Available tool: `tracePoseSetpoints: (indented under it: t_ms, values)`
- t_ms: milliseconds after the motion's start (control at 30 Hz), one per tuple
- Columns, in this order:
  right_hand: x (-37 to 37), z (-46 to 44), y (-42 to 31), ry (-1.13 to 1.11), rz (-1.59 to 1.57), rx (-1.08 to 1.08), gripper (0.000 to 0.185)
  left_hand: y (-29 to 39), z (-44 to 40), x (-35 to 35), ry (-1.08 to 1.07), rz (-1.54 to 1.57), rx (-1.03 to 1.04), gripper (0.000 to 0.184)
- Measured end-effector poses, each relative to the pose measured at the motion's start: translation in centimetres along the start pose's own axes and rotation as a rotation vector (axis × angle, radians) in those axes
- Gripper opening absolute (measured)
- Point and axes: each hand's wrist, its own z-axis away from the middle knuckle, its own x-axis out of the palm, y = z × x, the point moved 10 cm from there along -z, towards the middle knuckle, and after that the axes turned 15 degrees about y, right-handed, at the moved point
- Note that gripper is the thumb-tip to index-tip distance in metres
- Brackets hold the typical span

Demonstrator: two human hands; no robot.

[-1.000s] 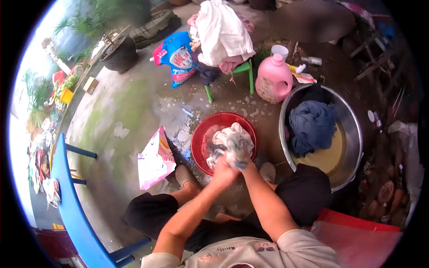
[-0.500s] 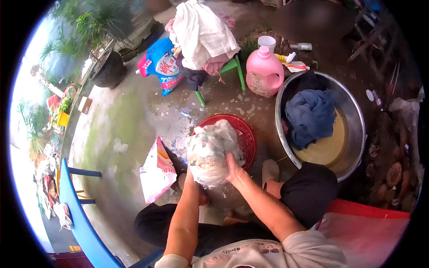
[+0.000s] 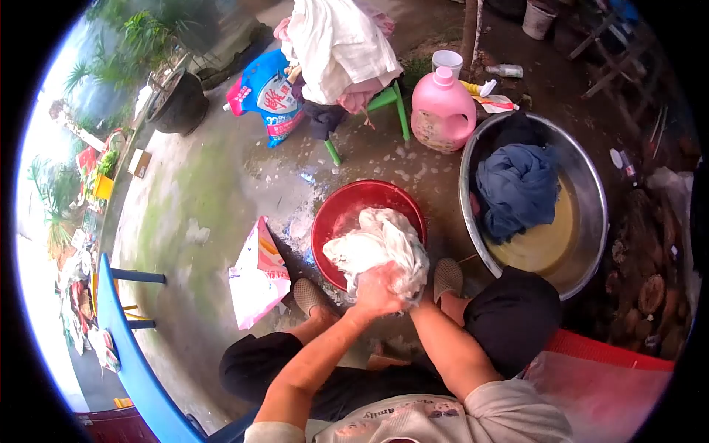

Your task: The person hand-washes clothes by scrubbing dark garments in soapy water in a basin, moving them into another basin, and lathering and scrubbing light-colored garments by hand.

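Note:
A wet, bunched white cloth (image 3: 380,240) lies in and over the near side of the red basin (image 3: 347,193). My left hand (image 3: 380,289) presses onto the near part of the cloth, fingers closed around its folds. Close beside it, my right hand (image 3: 416,295) holds the cloth's near right edge; its fingers are mostly hidden by the fabric. Both hands are almost touching, just above the basin's near rim.
To the right stands a large metal tub (image 3: 600,229) with blue cloth (image 3: 521,188) in murky water. Behind are a pink jug (image 3: 442,122), a blue detergent bag (image 3: 266,96) and a green stool (image 3: 402,118) piled with laundry. A pink-white packet (image 3: 258,277) stands left of the basin.
The white cloth has been lowered from above the basin and shifted right. My left hand has moved right, from the cloth's left side to beside my right hand. More of the basin shows.

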Motion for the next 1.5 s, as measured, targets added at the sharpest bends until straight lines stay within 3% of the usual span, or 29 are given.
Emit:
tracePoseSetpoints:
  t_ms: [67,100,133,200,233,267,333,400,467,533,667,733,800,833,867,933,967,1033,1133,1200,1267,1300,1367,1400,1467,1500]
  values:
    - [1.2,0.8,-0.4,0.016,-0.206,0.045,0.052,-4.6,-0.9,0.8,0.010,0.019,-0.061,0.054]
    - [1.4,0.2,0.3,0.044,-0.014,-0.020,0.053,-10.9,-1.0,2.4,0.101,-0.106,-0.151,0.052]
    - [1.6,-0.5,1.1,0.074,0.179,-0.081,0.054,-13.3,-3.2,0.6,0.011,-0.124,-0.476,0.048]
    - [6.7,1.2,-0.6,0.295,-0.261,0.631,0.056,-18.7,-4.7,-2.2,0.018,-0.275,-0.684,0.047]
    - [4.3,-1.3,1.3,0.204,-0.098,0.552,0.062,-22.5,-4.5,-0.9,0.049,0.179,-0.686,0.047]
    - [4.4,-1.4,-0.5,0.229,-0.037,0.609,0.064,-27.5,-3.0,1.4,0.144,0.513,-0.796,0.039]
    - [0.4,-2.5,-3.1,0.452,0.335,0.585,0.067,-19.1,-2.3,-3.3,0.047,0.872,-1.054,0.032]
    - [2.1,-2.9,-6.9,0.432,0.576,0.298,0.069,-18.3,-0.9,-3.1,0.060,0.989,-1.048,0.032]
    - [4.6,-2.7,-6.6,0.182,0.751,0.192,0.075,-18.3,0.5,-1.9,0.128,0.844,-0.990,0.039]
    - [6.3,-1.2,-3.8,-0.017,1.013,0.034,0.075,-15.9,0.6,-1.3,0.190,0.908,-0.932,0.039]
    - [2.0,-1.1,-3.4,0.291,0.491,0.243,0.054,-10.7,-2.4,-5.5,0.175,0.797,-0.662,0.031]
    - [0.5,-1.9,-4.0,0.441,0.277,0.318,0.030,-11.1,-2.5,-7.1,0.255,0.956,-0.709,0.030]
    - [1.0,-2.3,-6.8,0.517,0.048,0.283,0.026,-10.8,-2.4,-9.0,0.377,1.210,-0.793,0.036]
    - [1.8,-2.3,-8.6,0.492,-0.051,0.291,0.026,-11.7,-1.9,-9.0,0.420,1.307,-0.810,0.047]
    - [0.8,-3.0,-8.3,0.523,-0.133,0.321,0.029,-15.4,-0.6,-7.4,0.435,1.206,-0.775,0.061]
    - [1.3,-3.1,-9.9,0.463,-0.208,0.336,0.030,-21.8,2.5,-4.6,0.311,0.342,-0.661,0.073]
    - [2.4,-2.7,-11.6,0.459,-0.215,0.285,0.031,-18.9,2.6,-5.8,0.193,0.209,-0.624,0.087]
    - [2.5,-4.6,-11.7,0.267,-0.037,0.104,0.031,-19.1,2.8,-3.6,0.195,0.203,-0.430,0.088]
    - [7.3,-4.1,-13.1,0.182,-0.031,0.124,0.029,-14.1,1.2,-2.0,0.117,0.166,-0.295,0.092]
    - [13.9,-1.2,-16.9,0.186,-0.298,0.328,0.028,-12.8,0.3,-0.4,0.102,0.129,-0.310,0.089]
    - [18.0,0.2,-20.8,0.105,-0.309,0.257,0.024,-12.4,-0.3,0.9,0.133,0.208,-0.368,0.084]
    - [19.6,1.2,-22.6,0.087,-0.300,0.242,0.024,-10.8,-0.6,-1.3,0.355,0.274,-0.301,0.058]
    - [20.4,2.0,-24.5,0.104,-0.263,0.210,0.022,-15.0,-0.6,-1.5,0.441,0.353,-0.481,0.039]
    - [18.9,0.9,-25.0,0.093,-0.103,0.103,0.021,-17.2,-0.1,-1.7,0.477,0.391,-0.580,0.030]
    - [15.0,-2.1,-24.3,0.068,0.209,-0.106,0.019,-15.7,0.1,-11.0,0.750,0.352,-0.570,0.018]
    - [13.5,-2.0,-24.6,0.200,0.383,-0.256,0.007,-16.9,-0.2,-13.4,0.737,0.301,-0.572,0.023]
